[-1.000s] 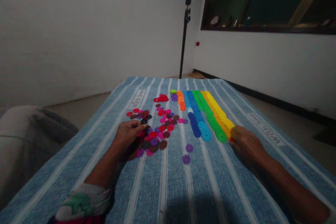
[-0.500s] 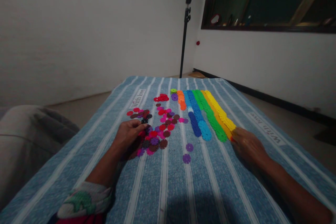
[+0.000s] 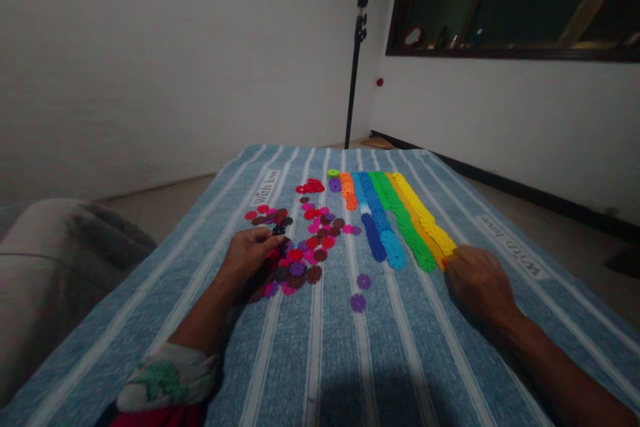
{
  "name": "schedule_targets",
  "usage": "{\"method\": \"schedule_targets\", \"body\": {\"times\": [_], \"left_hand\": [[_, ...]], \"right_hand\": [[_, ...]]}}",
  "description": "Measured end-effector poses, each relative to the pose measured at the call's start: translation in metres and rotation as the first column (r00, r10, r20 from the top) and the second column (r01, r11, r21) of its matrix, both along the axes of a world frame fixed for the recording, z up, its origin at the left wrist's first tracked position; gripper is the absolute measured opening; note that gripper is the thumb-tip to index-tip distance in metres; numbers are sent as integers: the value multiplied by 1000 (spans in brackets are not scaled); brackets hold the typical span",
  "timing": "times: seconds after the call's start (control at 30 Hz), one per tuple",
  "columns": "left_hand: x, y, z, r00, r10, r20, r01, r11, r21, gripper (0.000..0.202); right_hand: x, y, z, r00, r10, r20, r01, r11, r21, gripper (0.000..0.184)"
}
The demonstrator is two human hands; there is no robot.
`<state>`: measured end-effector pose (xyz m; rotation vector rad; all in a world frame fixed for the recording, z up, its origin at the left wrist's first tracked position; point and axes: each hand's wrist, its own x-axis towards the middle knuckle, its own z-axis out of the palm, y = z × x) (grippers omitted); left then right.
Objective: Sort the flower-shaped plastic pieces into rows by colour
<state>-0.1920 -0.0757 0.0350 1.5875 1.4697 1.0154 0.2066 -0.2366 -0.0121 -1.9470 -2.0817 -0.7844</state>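
Touching the near end of the yellow row [image 3: 419,209] is the right hand [image 3: 480,280], while the left hand [image 3: 247,255] rests by the loose discs [image 3: 297,268], all on striped cloth [image 3: 410,333]; I cannot tell whether either hand's fingers are apart or clamped on anything. Each disc looks light, thin and stiff — perhaps slippery where they overlap — so a pinch on the notched rim should serve best.
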Motion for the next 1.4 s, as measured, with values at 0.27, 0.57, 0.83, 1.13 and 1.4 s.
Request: {"method": "schedule_targets", "body": {"times": [0.27, 0.57, 0.83, 1.13, 1.4], "left_hand": [[-8, 6, -12, 998, -29, -64, 32, 998, 49, 37], [-9, 8, -20, 996, -37, -84, 44, 996, 79, 36], [-13, 7, -23, 989, -37, -140, 50, 994, 93, 34], [-14, 4, -20, 970, -1, -242, 37, 988, 147, 33], [-24, 8, -22, 961, 31, -276, 19, 984, 177, 28]], "right_hand": [[-10, 13, 12, 951, 105, -292, -90, 994, 65, 29], [-56, 129, 42, 889, 187, -418, -261, 957, -128, 24], [-88, 211, 49, 943, 176, -284, -258, 923, -284, 27], [-95, 240, 35, 968, 130, -213, -203, 906, -372, 24], [-104, 222, 32, 967, 134, -216, -203, 919, -338, 27]]}}
